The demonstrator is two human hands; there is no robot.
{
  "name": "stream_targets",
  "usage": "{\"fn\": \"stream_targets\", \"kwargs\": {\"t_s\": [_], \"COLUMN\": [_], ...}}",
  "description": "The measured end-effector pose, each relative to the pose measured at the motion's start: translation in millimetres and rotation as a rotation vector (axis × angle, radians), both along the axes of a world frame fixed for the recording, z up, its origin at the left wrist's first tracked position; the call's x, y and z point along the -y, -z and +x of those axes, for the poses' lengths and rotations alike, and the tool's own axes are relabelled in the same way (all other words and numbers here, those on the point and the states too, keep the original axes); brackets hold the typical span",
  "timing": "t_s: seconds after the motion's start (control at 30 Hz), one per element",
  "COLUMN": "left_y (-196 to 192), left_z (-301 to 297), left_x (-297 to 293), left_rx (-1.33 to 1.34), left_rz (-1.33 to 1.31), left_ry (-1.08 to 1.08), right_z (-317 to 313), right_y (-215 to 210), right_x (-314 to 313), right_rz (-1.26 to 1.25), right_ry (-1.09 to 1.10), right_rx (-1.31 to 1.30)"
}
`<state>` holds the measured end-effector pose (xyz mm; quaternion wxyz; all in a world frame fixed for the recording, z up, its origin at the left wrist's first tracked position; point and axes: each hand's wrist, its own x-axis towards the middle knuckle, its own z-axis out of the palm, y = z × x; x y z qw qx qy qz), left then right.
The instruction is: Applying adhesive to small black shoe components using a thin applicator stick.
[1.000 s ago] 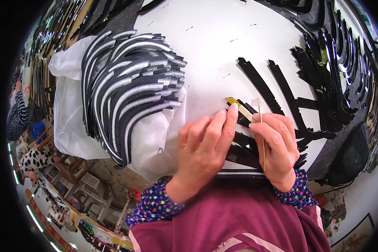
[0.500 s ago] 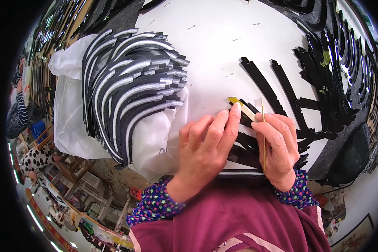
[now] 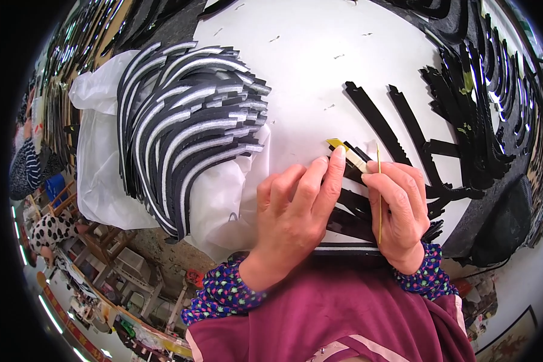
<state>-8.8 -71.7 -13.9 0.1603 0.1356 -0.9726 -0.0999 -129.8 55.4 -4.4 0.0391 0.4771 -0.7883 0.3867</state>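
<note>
My left hand [image 3: 295, 208] is closed, its fingers bent together at the end of a black curved strip [image 3: 357, 202]. Its index fingertip presses beside a small yellow tab [image 3: 334, 143]. From that fingertip a short cream-coloured band [image 3: 356, 160] runs to the fingers of my right hand [image 3: 398, 202], which pinch its other end. A thin yellowish stick [image 3: 379, 211] stands up through the right hand, held between its fingers. Most of the strip lies hidden under both hands. A scrap of clear film [image 3: 371, 146] shows just beyond the stick.
Grey-and-white curved strips [image 3: 193, 130] are heaped on white plastic sheeting [image 3: 105, 163] at the left. Several black strips [image 3: 377, 120] lie on the white tabletop [image 3: 301, 66], with a thicker pile [image 3: 473, 139] at the right. Other people [image 3: 27, 163] are at the far left.
</note>
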Motion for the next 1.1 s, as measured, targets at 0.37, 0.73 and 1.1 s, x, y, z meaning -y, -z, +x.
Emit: {"fn": "stream_targets", "kwargs": {"t_s": [0.37, 0.73, 1.1], "left_y": [-8.1, -10.7, -11.5], "left_z": [-2.2, -3.4, -2.4], "left_x": [3.5, 8.3, 6.6], "left_rx": [0.066, 0.079, 0.129], "left_rz": [0.051, 0.149, 0.050], "left_ry": [0.023, 0.024, 0.040], "right_z": [-0.3, 4.3, 4.4], "right_y": [-0.2, -0.4, -1.1], "right_x": [-1.8, -11.0, -11.6], "right_rz": [-0.021, 0.002, 0.008], "right_ry": [0.001, 0.010, 0.018], "right_rx": [-0.003, 0.005, 0.002]}}
